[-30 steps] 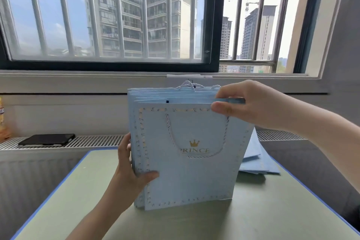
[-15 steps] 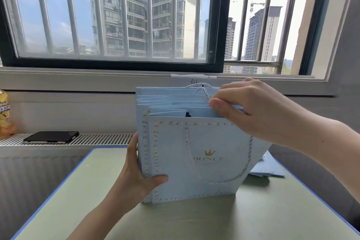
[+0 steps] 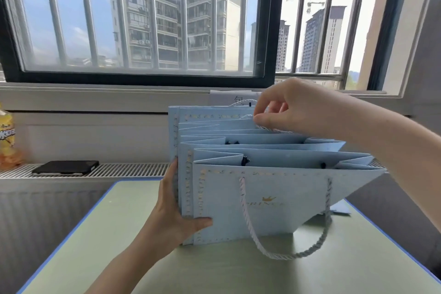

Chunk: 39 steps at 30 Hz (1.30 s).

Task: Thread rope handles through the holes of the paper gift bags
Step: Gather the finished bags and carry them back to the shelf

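A stack of several flat light-blue paper gift bags [image 3: 269,200] stands upright on the green table [image 3: 119,234], fanned open to the right. The front bag carries a gold crown, gold dotted border and a white twisted rope handle [image 3: 284,253] hanging down onto the table. My left hand [image 3: 176,215] grips the stack's lower left edge, thumb across the front bag. My right hand [image 3: 286,112] is above the rear bags and pinches a white rope handle [image 3: 248,116] at their top edge. Dark knots show inside the front bags.
More flat blue bags [image 3: 341,207] lie on the table behind the stack at right. A black phone [image 3: 66,166] rests on the radiator grille [image 3: 124,169] under the barred window. A yellow snack packet [image 3: 7,136] stands at far left.
The stack has fanned open wider on the right, and the front handle dropped lower. My right hand moved from the front bags' top edge back to pinch a rope on the rear bags.
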Each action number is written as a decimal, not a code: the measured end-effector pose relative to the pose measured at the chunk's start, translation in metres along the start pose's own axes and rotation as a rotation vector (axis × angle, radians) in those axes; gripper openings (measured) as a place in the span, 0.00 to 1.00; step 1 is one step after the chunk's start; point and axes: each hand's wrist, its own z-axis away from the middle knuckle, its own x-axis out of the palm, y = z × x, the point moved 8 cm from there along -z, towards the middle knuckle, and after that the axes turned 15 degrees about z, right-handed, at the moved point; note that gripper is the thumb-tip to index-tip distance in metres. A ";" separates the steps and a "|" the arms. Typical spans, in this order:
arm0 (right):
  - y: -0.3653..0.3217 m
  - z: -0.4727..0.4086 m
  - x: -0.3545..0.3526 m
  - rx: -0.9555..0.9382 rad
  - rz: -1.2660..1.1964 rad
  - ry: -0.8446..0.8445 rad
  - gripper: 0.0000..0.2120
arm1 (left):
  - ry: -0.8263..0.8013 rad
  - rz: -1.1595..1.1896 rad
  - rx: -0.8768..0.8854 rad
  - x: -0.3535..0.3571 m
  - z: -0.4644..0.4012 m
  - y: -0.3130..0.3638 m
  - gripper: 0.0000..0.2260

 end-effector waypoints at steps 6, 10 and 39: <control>0.002 -0.004 -0.003 0.039 0.027 0.008 0.14 | 0.006 0.033 0.004 0.001 -0.002 0.001 0.49; 0.000 -0.005 -0.005 -0.012 0.054 -0.065 0.04 | 0.024 0.023 0.013 0.001 -0.001 0.002 0.48; 0.043 -0.005 0.012 0.053 0.033 0.012 0.09 | 0.055 -0.014 0.050 0.001 0.003 0.008 0.49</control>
